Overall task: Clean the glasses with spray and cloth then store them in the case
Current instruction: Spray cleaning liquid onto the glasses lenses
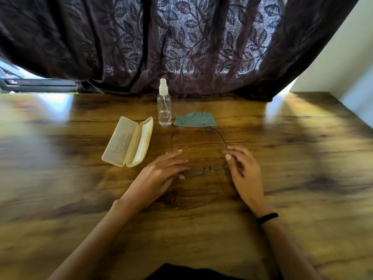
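No legible text, label, brand or number shown, faint marking inside the open case [121,141] blurred beyond reading

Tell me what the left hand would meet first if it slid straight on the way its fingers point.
The left hand, on the glasses, points forward and right. Past the open temples, the teal cloth looks first in line, though a temple tip may come sooner; depth is unclear.

I'm seeing a dark leaf-print curtain [201,47] hanging across the back, daylight glowing thru it. The wood-grain table [302,158] is catching bright glare patches L & R. A white wall [343,57] is running along the R side. A dark frame [30,83] is showing under the curtain's L edge.
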`<state>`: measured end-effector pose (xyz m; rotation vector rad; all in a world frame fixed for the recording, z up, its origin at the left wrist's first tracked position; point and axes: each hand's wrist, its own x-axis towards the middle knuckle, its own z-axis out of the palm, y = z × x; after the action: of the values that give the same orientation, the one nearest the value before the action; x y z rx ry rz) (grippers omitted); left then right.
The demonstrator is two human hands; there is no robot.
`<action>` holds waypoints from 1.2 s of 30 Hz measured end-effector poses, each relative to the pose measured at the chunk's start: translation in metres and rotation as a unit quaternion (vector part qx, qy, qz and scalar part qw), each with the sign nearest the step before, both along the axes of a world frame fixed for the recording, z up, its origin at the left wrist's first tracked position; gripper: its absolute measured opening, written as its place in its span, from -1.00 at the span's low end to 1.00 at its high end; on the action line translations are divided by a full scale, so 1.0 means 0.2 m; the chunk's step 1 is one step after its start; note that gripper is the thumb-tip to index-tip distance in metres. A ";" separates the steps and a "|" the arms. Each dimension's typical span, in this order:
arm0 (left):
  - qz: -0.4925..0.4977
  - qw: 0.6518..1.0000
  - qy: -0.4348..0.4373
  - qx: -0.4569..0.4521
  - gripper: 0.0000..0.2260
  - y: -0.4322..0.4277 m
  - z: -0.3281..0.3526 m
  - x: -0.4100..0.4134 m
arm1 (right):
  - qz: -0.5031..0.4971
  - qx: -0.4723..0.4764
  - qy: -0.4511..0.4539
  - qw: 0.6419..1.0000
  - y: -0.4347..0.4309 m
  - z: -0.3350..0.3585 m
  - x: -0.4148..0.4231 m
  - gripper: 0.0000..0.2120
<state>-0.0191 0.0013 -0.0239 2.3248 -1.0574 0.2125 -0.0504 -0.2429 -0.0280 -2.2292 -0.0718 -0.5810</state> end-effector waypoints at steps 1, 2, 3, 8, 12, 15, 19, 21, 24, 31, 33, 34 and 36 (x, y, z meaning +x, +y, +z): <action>-0.001 1.000 -0.003 -0.008 -0.71 0.00 0.00 0.00 | 0.000 0.003 -0.002 1.000 0.00 0.01 0.00 -0.83; 0.000 1.000 0.000 -0.013 -0.71 -0.01 0.00 0.00 | -0.001 0.012 -0.004 1.000 0.00 0.01 0.00 -0.83; 0.000 1.000 -0.001 -0.021 -0.71 -0.01 0.01 0.01 | -0.002 0.021 -0.005 1.000 0.01 0.01 0.00 -0.83; 0.015 0.995 0.016 -0.102 -0.76 -0.01 0.12 0.07 | -0.007 0.080 -0.018 0.997 0.02 0.09 0.04 -0.83; 0.051 0.970 0.054 -0.232 -0.80 0.00 0.24 0.13 | 0.005 0.170 -0.047 0.984 0.05 0.24 0.11 -0.80; 0.074 0.947 0.078 -0.303 -0.85 0.01 0.32 0.17 | 0.028 0.196 -0.076 0.977 0.07 0.36 0.16 -0.91; 0.070 0.924 0.097 -0.364 -0.79 0.03 0.40 0.23 | 0.051 0.233 -0.091 0.967 0.10 0.46 0.22 -0.90; 0.078 0.921 0.092 -0.369 -0.85 0.04 0.41 0.26 | 0.050 0.224 -0.082 0.970 0.10 0.49 0.26 -0.86; 0.087 0.925 0.095 -0.357 -0.80 0.03 0.36 0.28 | 0.032 0.161 -0.069 0.984 0.08 0.55 0.33 -0.85; 0.069 0.917 0.118 -0.376 -0.72 0.03 0.31 0.31 | 0.134 0.028 0.044 0.990 0.18 0.75 0.57 -0.87; 0.062 0.915 0.126 -0.378 -0.73 0.03 0.31 0.30 | 0.184 0.021 0.132 0.974 0.25 0.77 0.67 -0.79; 0.059 0.913 0.132 -0.382 -0.76 0.03 0.31 0.29 | 0.203 0.011 0.171 0.964 0.28 0.76 0.72 -0.75; 0.053 0.907 0.144 -0.391 -0.84 0.04 0.31 0.29 | 0.230 -0.035 0.231 0.945 0.33 0.75 0.82 -0.68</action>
<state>0.0380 0.0097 0.0378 1.6117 -0.5453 0.2642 0.1133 -0.1761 0.1215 -2.2524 -0.3631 0.2039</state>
